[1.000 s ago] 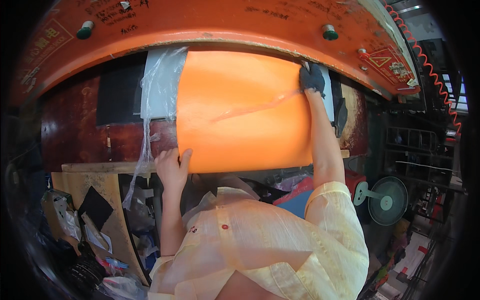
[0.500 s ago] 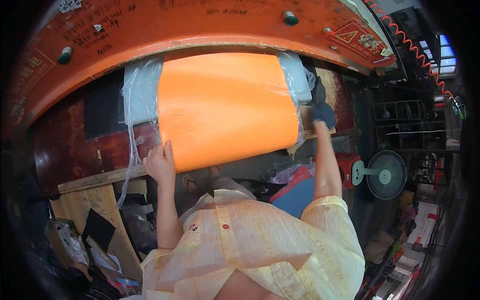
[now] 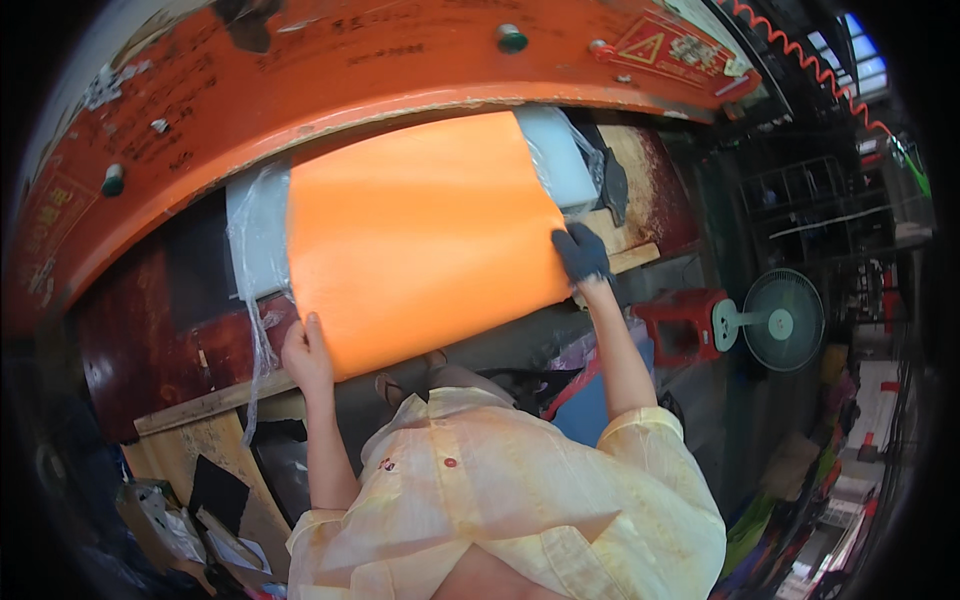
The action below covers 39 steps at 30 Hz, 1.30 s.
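A wide, smooth orange sheet [image 3: 420, 240] lies over a pale block or stack [image 3: 556, 160] with clear plastic film [image 3: 250, 235] around it. Its near edge hangs past the table front. My bare left hand [image 3: 307, 352] pinches the sheet's near left corner, thumb on top and fingers out of sight beneath. On the opposite side, my right hand [image 3: 583, 255], in a dark glove, is closed on the near right edge. Beyond that glove lies a flat black piece [image 3: 613, 185] whose kind I cannot make out.
An orange machine beam [image 3: 400, 60] with green buttons spans the far side, low over the dark red table [image 3: 140, 340]. To the right, a fan [image 3: 783, 320] stands by a red stool [image 3: 680, 325]. A box of scraps [image 3: 165, 520] sits at the lower left.
My right hand has come left from beside the black piece and taken hold of the sheet's right edge. My left hand still holds its corner. The whole view has turned and shifted.
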Each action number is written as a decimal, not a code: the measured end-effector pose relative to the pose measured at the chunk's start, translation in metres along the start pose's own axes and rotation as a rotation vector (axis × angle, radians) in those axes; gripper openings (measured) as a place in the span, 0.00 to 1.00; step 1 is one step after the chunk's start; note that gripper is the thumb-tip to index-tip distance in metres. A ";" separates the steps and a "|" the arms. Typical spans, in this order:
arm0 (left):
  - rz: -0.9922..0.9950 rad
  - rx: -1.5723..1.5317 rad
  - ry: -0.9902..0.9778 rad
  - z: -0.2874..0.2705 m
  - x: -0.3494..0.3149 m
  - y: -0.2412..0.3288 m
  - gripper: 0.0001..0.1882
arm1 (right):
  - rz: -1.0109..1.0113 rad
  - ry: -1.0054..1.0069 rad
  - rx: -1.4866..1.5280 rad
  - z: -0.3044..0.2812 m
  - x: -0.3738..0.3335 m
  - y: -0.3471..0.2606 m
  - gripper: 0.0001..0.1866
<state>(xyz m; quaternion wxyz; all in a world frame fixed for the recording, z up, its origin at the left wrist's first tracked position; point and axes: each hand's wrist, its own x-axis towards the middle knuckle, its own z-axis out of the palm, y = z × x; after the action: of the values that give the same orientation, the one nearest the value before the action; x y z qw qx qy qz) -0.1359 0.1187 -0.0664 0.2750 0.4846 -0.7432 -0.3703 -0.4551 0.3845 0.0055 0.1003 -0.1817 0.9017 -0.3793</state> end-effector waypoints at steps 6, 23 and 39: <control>-0.052 -0.423 -0.029 0.011 0.029 0.018 0.19 | -0.299 0.171 -0.043 0.028 0.057 -0.012 0.19; 0.222 0.466 0.040 0.003 -0.012 0.006 0.19 | -0.199 0.284 -0.174 -0.011 0.078 0.026 0.20; 0.217 0.491 0.112 0.008 -0.025 0.013 0.19 | 0.109 0.178 -0.611 -0.059 0.203 0.131 0.46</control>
<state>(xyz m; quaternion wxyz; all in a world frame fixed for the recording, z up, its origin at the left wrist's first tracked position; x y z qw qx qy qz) -0.1392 0.1475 -0.0620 0.2281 0.4742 -0.8419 -0.1198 -0.6923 0.4256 -0.0571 -0.0179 -0.1210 0.9875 -0.0996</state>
